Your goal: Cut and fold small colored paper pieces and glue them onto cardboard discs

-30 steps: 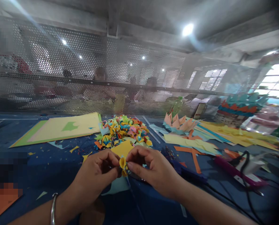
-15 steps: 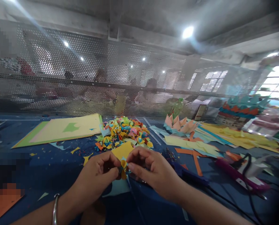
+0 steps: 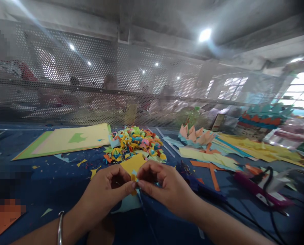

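Between my two hands, at the middle of the head view, is a small yellow and blue folded paper piece (image 3: 133,177). My left hand (image 3: 108,189) pinches it from the left with thumb and fingers. From the right, the thumb and fingertips of my right hand (image 3: 164,185) close on its other side. My thumbs nearly meet and cover most of it. Just behind my fingers lies a yellow paper sheet (image 3: 133,162). A light blue paper piece (image 3: 128,204) lies on the table below my hands.
Beyond my hands is a pile of small colourful folded papers (image 3: 136,141). Paper sheets (image 3: 72,139) are stacked left. On the right lie a pink paper crown shape (image 3: 195,135), orange strips (image 3: 214,177), a dark blue corded tool (image 3: 205,189) and a purple power strip (image 3: 261,192). A perforated metal panel (image 3: 141,78) stands behind.
My thumbs have moved closer together and now cover more of the folded paper piece. My hands stay in almost the same place.
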`<control>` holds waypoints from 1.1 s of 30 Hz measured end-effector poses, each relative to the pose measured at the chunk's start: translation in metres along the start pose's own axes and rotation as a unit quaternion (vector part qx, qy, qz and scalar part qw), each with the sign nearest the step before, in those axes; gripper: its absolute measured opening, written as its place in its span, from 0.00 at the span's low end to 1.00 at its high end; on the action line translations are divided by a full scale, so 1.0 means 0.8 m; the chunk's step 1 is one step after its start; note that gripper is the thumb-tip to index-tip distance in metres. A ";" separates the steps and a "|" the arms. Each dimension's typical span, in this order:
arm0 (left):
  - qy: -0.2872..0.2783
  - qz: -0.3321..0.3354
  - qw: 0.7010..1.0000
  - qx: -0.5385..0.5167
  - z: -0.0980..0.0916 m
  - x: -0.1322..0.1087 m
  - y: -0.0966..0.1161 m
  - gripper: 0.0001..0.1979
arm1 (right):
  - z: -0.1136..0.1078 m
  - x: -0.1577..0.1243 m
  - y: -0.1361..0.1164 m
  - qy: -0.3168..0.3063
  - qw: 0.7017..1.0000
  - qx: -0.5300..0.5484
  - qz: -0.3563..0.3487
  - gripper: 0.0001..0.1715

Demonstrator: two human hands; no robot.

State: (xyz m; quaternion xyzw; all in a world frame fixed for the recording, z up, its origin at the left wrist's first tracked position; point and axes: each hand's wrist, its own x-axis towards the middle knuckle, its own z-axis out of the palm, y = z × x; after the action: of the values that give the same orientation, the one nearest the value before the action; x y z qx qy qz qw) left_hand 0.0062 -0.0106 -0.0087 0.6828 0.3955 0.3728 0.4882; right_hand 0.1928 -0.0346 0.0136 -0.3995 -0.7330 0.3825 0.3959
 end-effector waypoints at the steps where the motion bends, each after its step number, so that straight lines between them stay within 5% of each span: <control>1: 0.003 0.002 1.000 0.004 0.000 0.000 -0.001 0.13 | 0.000 0.000 0.000 0.000 1.000 0.000 0.000 0.02; 33: -0.052 0.010 0.998 -0.019 0.001 -0.005 0.011 0.10 | 0.001 -0.001 -0.002 0.011 0.999 -0.039 -0.016 0.05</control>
State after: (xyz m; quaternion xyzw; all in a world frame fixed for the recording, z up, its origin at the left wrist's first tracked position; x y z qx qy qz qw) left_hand 0.0072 -0.0165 -0.0007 0.6960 0.3558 0.3484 0.5174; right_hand 0.1920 -0.0362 0.0141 -0.4072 -0.7494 0.3426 0.3940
